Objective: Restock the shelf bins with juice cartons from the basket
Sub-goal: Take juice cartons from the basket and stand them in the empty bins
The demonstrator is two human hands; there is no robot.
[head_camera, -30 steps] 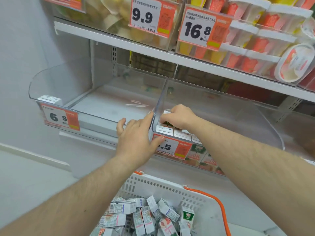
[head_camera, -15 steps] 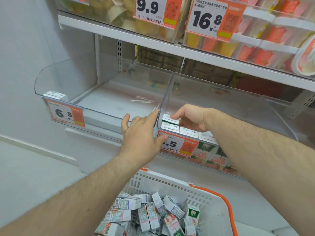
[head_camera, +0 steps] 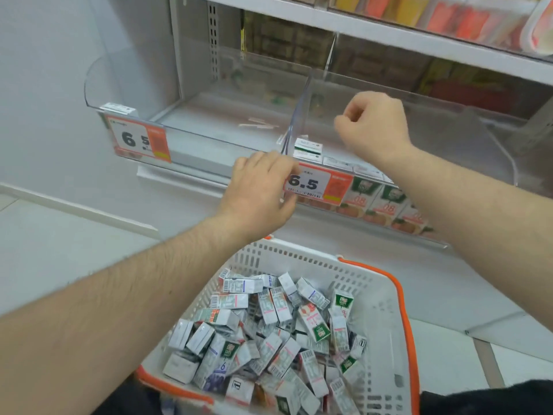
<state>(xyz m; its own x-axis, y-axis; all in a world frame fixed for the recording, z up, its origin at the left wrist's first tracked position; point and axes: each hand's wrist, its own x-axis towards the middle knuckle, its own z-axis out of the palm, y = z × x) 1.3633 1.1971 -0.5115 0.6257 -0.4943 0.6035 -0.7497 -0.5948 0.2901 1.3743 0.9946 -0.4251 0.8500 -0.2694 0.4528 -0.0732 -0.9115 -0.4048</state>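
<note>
Left hand [head_camera: 260,193]: at centre of view, in front of the bin fronts, fingers curled loosely downward, holding nothing that shows; whether the fingertips touch the right tag cannot be told.

Right hand [head_camera: 374,127]: at 1 o'clock from the left hand, raised over the right bin [head_camera: 449,136], fingers curled into a loose fist, nothing held.

Basket [head_camera: 386,313]: white plastic, slotted walls, orange rim and handle; at 6 o'clock, below both hands.

Cartons [head_camera: 269,330]: small juice packs heaped loose in the basket, lying at all angles; mostly white and grey faces with barcodes, a few with green tops.

Stocked cartons [head_camera: 386,202]: one row standing along the front wall of the right bin, orange fruit print and green caps showing through the clear wall. Two more lie stacked at that bin's near left corner [head_camera: 308,146], just beside the divider [head_camera: 299,115].

Left bin [head_camera: 209,127]: clear plastic, at 11 o'clock; one white carton [head_camera: 118,108] at its front left corner.

Left tag [head_camera: 137,139]: orange and white, reads 6.5, on the left bin's front.

Right tag [head_camera: 314,185]: same colours, reads 6.5, on the right bin's front, just beside the left hand at 3 o'clock.

Upper shelf [head_camera: 389,28]: white, at 12 o'clock; blurred red and yellow packs on it.
</note>
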